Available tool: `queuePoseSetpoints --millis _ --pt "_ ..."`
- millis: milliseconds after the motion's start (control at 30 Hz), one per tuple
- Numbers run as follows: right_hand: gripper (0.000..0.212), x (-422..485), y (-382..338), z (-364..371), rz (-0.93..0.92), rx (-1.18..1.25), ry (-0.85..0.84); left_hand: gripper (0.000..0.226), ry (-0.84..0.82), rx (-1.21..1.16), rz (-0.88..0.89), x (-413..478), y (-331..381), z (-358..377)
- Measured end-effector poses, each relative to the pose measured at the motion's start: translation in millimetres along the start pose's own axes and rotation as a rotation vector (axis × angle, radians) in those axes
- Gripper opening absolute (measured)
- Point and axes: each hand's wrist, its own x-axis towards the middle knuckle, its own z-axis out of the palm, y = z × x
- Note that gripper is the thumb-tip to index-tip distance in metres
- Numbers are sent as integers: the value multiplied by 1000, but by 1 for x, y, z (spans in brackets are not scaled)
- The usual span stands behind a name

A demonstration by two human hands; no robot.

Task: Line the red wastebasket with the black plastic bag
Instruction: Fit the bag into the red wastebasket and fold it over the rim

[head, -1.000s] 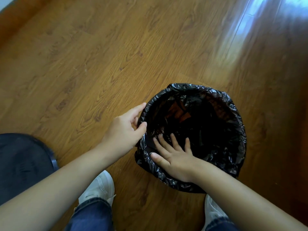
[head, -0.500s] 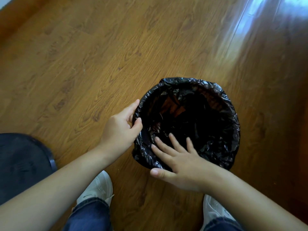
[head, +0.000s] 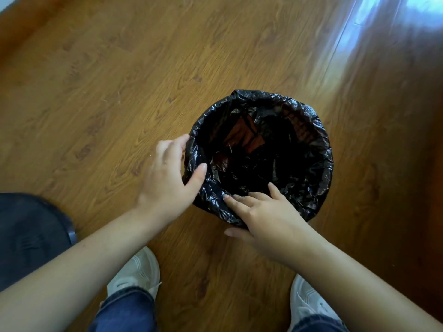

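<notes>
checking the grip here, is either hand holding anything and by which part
The left hand clasps the black bag's folded-over rim at the near-left. The right hand lies flat on the near rim, gripping nothing.

Just a glossy wood-grain floor (head: pixel 119 80) with window glare (head: pixel 383 25) up at 1 o'clock, some dark rounded thing (head: pixel 28 236) (can't tell what) over at 8 o'clock, and two white sneakers (head: pixel 136 271) (head: pixel 309 305) with blue jeans cuffs (head: pixel 124 310) at 6 o'clock.

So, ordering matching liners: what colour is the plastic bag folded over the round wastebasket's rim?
Glossy, crinkled black plastic bag, in the head view.
</notes>
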Motion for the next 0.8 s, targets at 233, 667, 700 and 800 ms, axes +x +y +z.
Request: queuePoseSetpoints --millis 233,667,700,800 --pt "55 -12 16 -19 65 39 162 40 -227 243 501 -7 13 -6" --pt "87 -33 62 -31 -12 14 75 45 -306 375 590 4 -8 -10" --pt "86 -33 62 -32 -40 33 66 44 -313 367 588 1 -7 -9" --pt "79 -33 61 -30 -63 40 84 42 -334 333 605 -5 -3 -6"
